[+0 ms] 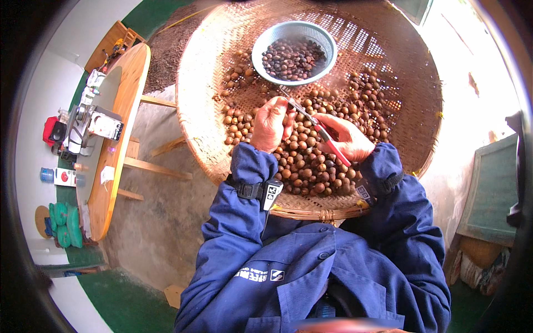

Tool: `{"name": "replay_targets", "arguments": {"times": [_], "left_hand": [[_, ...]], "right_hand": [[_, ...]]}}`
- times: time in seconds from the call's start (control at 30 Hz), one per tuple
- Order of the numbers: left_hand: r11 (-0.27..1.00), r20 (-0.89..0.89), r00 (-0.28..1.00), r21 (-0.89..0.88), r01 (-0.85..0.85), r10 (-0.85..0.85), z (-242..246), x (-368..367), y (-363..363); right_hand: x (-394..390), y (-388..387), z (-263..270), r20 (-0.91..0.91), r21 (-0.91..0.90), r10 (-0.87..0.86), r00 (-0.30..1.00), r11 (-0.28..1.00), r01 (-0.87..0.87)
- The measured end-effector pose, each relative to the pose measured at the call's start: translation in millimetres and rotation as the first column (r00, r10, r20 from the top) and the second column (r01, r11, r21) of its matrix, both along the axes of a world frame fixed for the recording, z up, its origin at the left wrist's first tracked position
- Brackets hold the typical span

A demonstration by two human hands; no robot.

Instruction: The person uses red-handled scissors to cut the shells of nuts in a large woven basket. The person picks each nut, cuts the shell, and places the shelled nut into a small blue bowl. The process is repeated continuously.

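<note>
My right hand (pixel 347 139) is closed on the red handles of a pair of scissors or snips (pixel 329 141), whose metal blades point up and left to my left hand. The fingers of my left hand (pixel 272 123) are pinched together at the blades, over what looks like a small dark round nut or fruit (pixel 290 107), partly hidden. Beneath both hands many brown round nuts or dried fruits (pixel 306 172) lie spread in a big round woven bamboo tray (pixel 208 137). A light blue plastic colander (pixel 332 68) holding darker pieces sits beyond my hands in the tray.
At the left stands a wooden table (pixel 125 112) with a phone (pixel 105 126), a small white box (pixel 107 174) and other items. Green bundles (pixel 66 224) lie near its far end. A dark granular heap (pixel 166 58) is behind the tray's left side. A green panel (pixel 487 191) stands at the right.
</note>
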State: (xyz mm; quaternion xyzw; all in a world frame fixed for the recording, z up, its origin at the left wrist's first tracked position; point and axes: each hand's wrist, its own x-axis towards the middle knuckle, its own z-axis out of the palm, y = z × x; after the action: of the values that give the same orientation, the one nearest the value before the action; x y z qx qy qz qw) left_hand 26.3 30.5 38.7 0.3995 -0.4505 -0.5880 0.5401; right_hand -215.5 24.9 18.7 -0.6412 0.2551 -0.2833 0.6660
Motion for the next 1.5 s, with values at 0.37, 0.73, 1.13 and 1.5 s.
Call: {"name": "replay_targets", "arguments": {"times": [0.37,0.73,1.13,1.5], "left_hand": [[0.944,0.324,0.902,-0.255,-0.207,0.285,-14.6,-6.9,-6.0],[0.911,0.458,0.799,-0.318,-0.262,0.39,-7.0,-8.3,0.0],[0.914,0.438,0.818,-0.326,-0.241,0.372,-6.4,-7.7,0.7],[0.898,0.417,0.833,-0.397,-0.192,0.363,-11.9,-7.8,-0.9]], "right_hand": [[24.6,3.0,-11.5,-0.018,0.173,-0.129,0.992,0.976,0.13],[25.4,9.0,-0.5,0.047,0.256,-0.065,0.997,0.965,0.051],[22.7,8.6,-2.7,0.076,0.258,-0.039,0.996,0.966,0.018],[20.5,2.9,-16.9,0.013,0.184,-0.07,0.997,0.981,0.067]]}}
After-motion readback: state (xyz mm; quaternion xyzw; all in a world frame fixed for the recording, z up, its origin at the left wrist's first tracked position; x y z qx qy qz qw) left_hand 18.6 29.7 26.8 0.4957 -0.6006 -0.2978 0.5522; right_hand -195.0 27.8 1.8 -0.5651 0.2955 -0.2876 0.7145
